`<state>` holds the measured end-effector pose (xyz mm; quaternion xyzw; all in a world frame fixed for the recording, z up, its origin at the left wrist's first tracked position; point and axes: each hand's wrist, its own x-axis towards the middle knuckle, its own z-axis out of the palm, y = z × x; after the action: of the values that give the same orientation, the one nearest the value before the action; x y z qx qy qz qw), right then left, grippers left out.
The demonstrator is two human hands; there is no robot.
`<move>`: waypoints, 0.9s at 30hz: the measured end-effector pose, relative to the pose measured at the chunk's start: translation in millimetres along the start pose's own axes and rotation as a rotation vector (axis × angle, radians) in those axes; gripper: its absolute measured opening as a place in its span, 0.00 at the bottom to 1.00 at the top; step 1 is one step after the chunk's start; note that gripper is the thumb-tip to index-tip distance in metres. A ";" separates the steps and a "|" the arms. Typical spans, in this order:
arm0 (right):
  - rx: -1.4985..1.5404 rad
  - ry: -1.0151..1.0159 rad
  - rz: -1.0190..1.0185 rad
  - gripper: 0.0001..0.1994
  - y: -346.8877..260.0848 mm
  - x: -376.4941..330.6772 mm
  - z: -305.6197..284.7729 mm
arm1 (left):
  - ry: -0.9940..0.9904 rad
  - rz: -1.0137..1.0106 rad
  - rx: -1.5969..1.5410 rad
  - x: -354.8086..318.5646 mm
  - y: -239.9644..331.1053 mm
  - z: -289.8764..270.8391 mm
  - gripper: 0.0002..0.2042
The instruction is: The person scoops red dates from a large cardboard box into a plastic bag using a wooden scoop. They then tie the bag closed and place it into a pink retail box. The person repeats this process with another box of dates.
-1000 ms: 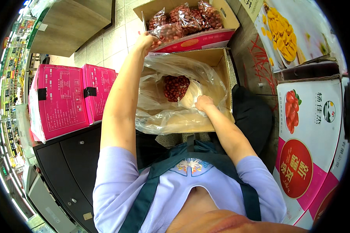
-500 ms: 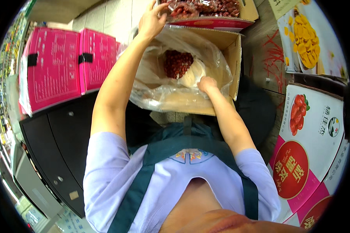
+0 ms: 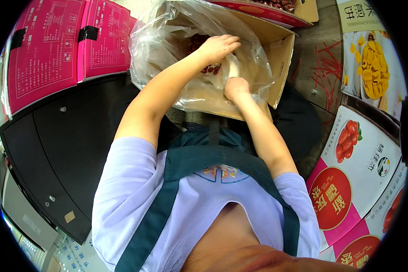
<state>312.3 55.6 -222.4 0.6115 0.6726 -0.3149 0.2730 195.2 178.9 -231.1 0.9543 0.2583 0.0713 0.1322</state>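
Inside the plastic-lined cardboard box [image 3: 281, 50], the left hand [image 3: 217, 47] cups a clump of red dates [image 3: 211, 69], and the right hand [image 3: 235, 87] is fisted on the clear liner bag [image 3: 167, 36]. Crinkled plastic veils the remaining dates; pink cartons [image 3: 54, 45] stand left, printed fruit boxes [image 3: 367, 149] right.

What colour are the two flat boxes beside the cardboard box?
Bright pink boxes, with black tape; the head view shows them at the upper left.

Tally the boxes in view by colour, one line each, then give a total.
Pink boxes: 2, flat and side by side, first, second.
Brown cardboard box: 1, open, lined with a clear plastic bag; left hand and right hand are inside it.
Red-edged tray box of red fruit at the top: 1.
Total: 4
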 end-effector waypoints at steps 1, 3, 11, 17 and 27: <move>0.037 0.032 -0.036 0.13 -5.8 0.1 4.1 | 0.054 0.097 0.013 8.5 0.6 4.8 0.26; 0.022 0.127 -0.095 0.12 -17.0 -6.5 6.1 | 0.084 0.191 0.072 21.0 -3.7 17.6 0.27; -0.022 0.220 -0.247 0.09 -36.2 -13.3 7.9 | -0.562 -0.254 0.483 13.8 -48.8 42.0 0.42; 0.018 0.231 -0.204 0.10 -35.6 -12.0 10.2 | -0.613 -0.307 0.416 -1.0 -79.3 26.8 0.16; 0.140 0.214 -0.104 0.13 -10.4 -24.7 -9.9 | 0.471 -0.315 -0.103 27.9 -13.6 -111.8 0.04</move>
<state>304.7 46.5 -196.4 0.6235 0.7049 -0.3077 0.1399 189.9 228.6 -126.3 0.8516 0.4232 0.2823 0.1262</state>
